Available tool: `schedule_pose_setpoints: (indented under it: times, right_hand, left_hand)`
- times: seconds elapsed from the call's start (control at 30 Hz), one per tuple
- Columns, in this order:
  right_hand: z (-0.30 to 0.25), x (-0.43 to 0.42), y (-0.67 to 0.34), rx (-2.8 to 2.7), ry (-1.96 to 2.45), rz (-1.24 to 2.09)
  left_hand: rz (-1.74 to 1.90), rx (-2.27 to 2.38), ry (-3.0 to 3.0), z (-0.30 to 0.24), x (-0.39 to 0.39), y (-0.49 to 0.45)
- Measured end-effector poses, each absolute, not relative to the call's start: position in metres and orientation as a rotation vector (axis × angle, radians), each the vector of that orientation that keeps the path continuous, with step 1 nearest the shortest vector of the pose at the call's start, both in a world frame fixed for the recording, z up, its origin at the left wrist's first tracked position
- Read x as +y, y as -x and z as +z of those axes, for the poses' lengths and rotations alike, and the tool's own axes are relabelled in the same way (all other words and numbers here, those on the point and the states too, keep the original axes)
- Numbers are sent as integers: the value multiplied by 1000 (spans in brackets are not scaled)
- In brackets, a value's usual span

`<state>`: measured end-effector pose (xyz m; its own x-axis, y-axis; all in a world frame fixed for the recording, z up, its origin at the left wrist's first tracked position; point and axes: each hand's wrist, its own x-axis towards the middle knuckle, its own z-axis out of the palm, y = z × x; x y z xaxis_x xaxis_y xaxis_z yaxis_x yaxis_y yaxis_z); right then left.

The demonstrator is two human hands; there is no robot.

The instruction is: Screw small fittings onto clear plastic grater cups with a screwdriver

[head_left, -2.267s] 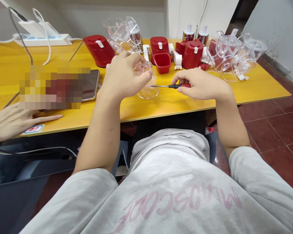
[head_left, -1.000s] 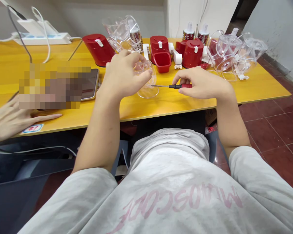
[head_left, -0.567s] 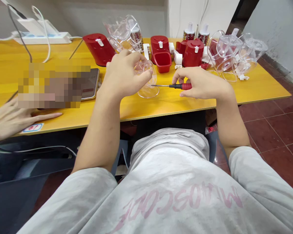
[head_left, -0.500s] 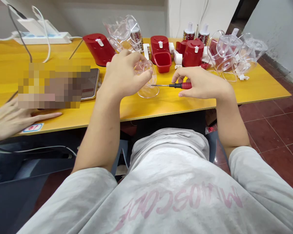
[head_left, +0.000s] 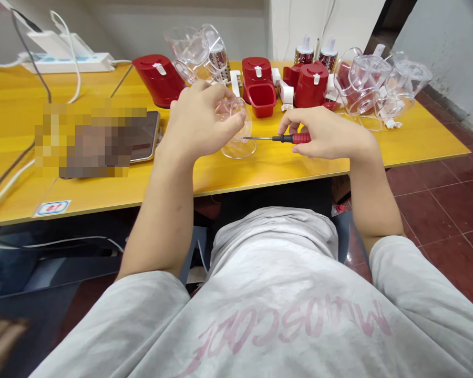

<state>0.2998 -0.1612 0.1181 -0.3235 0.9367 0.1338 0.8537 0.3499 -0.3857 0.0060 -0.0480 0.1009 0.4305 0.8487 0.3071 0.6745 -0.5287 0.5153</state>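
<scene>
Screwdriver (head_left: 287, 138), 1, in right hand (head_left: 325, 134), 1 clear part (head_left: 237, 144) in left hand (head_left: 203, 118)

The camera sits on the wearer's head and looks forward and down. The shirt (head_left: 287, 283) is very near and fills the bottom, while the left hand (head_left: 201, 122) and right hand (head_left: 327, 134) are farther off. The table (head_left: 268, 164) goes across, with the wall (head_left: 244, 34) up top and the floor (head_left: 449, 215) at right.
</scene>
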Motion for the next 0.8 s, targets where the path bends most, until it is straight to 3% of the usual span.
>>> schedule_pose_setpoints:
  times: [0.8]
  right_hand:
    - [113,-155,-303,-2302,1555,419]
  left_hand:
    - [726,1357,-2426,101,-49,-7]
